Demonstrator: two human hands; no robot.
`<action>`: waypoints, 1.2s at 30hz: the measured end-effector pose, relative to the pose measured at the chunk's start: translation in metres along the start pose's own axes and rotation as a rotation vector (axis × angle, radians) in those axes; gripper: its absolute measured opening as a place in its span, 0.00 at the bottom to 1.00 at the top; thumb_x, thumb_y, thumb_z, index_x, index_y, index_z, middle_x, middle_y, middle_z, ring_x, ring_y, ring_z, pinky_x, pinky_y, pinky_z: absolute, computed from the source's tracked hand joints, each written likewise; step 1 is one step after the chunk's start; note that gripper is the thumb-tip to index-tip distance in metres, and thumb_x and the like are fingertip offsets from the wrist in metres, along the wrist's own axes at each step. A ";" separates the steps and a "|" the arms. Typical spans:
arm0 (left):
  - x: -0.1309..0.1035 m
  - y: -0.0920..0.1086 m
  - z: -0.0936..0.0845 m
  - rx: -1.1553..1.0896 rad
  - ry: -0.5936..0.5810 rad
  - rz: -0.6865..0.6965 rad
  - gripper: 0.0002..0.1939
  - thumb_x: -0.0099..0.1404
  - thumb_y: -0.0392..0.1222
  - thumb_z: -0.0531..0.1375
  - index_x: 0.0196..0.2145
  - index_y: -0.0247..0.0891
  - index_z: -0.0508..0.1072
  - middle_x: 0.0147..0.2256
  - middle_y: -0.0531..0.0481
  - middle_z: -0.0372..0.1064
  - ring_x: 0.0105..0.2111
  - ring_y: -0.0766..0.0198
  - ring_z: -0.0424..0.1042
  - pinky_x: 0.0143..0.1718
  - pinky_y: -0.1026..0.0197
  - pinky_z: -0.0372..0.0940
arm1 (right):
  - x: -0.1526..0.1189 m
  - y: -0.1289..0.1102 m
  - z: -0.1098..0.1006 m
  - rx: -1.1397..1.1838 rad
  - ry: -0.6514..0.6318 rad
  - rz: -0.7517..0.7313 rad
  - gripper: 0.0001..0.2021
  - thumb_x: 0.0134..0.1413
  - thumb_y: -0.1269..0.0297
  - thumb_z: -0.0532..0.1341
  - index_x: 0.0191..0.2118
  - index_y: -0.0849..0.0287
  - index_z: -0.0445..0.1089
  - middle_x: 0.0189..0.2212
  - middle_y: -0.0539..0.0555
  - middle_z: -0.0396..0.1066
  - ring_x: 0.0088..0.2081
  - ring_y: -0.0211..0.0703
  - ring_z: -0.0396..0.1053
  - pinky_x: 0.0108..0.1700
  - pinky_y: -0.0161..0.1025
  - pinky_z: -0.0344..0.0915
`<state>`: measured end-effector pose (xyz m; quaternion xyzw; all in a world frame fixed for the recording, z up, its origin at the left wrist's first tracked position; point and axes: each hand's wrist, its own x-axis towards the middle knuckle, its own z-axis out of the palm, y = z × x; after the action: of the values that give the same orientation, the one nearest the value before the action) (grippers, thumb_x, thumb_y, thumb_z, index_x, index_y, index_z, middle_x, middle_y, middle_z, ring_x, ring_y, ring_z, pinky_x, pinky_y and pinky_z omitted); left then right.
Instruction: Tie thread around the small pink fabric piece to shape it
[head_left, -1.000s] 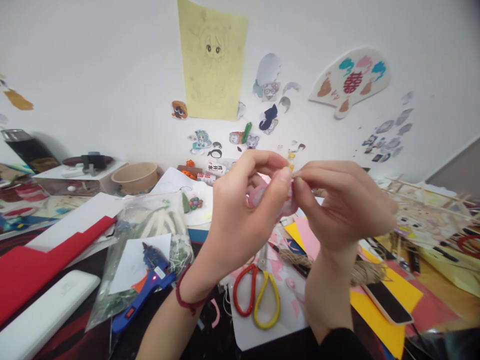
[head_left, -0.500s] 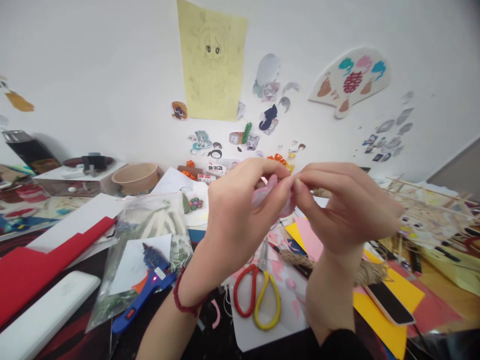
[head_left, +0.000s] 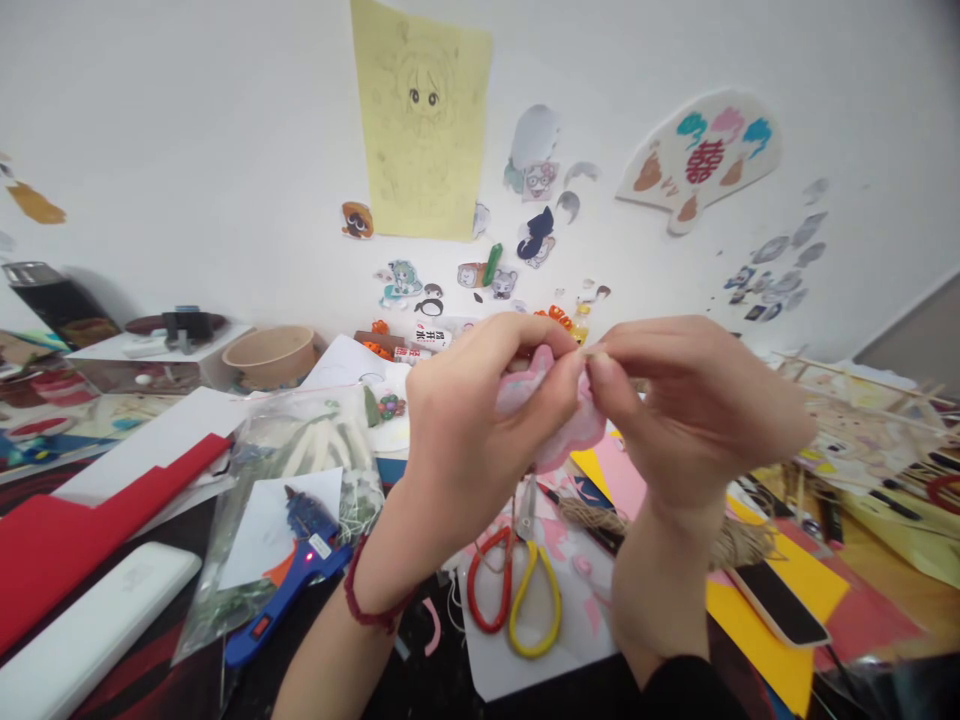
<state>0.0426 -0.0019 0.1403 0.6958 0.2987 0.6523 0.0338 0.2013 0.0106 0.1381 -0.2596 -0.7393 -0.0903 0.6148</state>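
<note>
My left hand point(head_left: 480, 410) is closed around a pink piece with a scalloped edge point(head_left: 561, 445), raised above the desk. My right hand point(head_left: 682, 410) pinches with thumb and forefinger at the same edge, fingertips nearly meeting those of my left. Whatever lies between the right fingertips is too small to name. A thin brown cord point(head_left: 513, 515) hangs below the pink piece. Beneath my hands, scissors point(head_left: 534, 590) with one red and one yellow handle lie on a white sheet point(head_left: 502, 672) among pink scraps.
To the left are a blue glue gun point(head_left: 300, 575), a clear plastic bag point(head_left: 259, 440), a white oblong case point(head_left: 105, 630) and red card point(head_left: 37, 550). A phone point(head_left: 776, 605), yellow card point(head_left: 810, 575) and twine point(head_left: 739, 545) lie at right. A decorated wall point(head_left: 225, 150) stands behind.
The pink piece shows more of its scalloped lower edge between my hands. My left hand has shifted slightly left, and the cord now shows over the scissors.
</note>
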 end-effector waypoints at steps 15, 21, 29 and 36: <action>0.005 -0.007 -0.005 -0.199 -0.129 -0.065 0.11 0.67 0.38 0.65 0.47 0.39 0.75 0.36 0.54 0.76 0.30 0.71 0.74 0.36 0.65 0.72 | 0.003 0.001 0.006 -0.001 0.161 -0.072 0.11 0.54 0.77 0.67 0.37 0.51 0.77 0.29 0.46 0.76 0.31 0.38 0.72 0.33 0.41 0.69; 0.007 -0.009 -0.013 -0.109 -0.211 -0.043 0.03 0.67 0.37 0.64 0.40 0.39 0.76 0.36 0.53 0.76 0.32 0.70 0.73 0.35 0.65 0.69 | 0.003 0.001 0.007 -0.042 0.122 -0.116 0.17 0.55 0.78 0.65 0.41 0.43 0.77 0.30 0.45 0.77 0.32 0.41 0.74 0.35 0.44 0.72; 0.006 -0.013 -0.014 -0.230 -0.313 -0.244 0.03 0.68 0.40 0.61 0.36 0.39 0.72 0.29 0.52 0.72 0.25 0.69 0.71 0.25 0.65 0.66 | 0.002 0.001 0.007 -0.088 0.067 -0.102 0.15 0.58 0.74 0.64 0.42 0.41 0.77 0.33 0.46 0.78 0.34 0.44 0.75 0.38 0.48 0.75; 0.010 -0.012 -0.014 -0.260 -0.249 -0.205 0.03 0.68 0.39 0.62 0.35 0.39 0.72 0.32 0.52 0.75 0.29 0.69 0.72 0.29 0.65 0.67 | 0.003 0.000 0.012 0.106 0.048 0.049 0.08 0.56 0.72 0.67 0.37 0.49 0.77 0.32 0.48 0.77 0.33 0.41 0.74 0.33 0.42 0.72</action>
<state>0.0250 0.0083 0.1458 0.7270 0.2747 0.5874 0.2260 0.1905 0.0170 0.1387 -0.2426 -0.7213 -0.0422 0.6474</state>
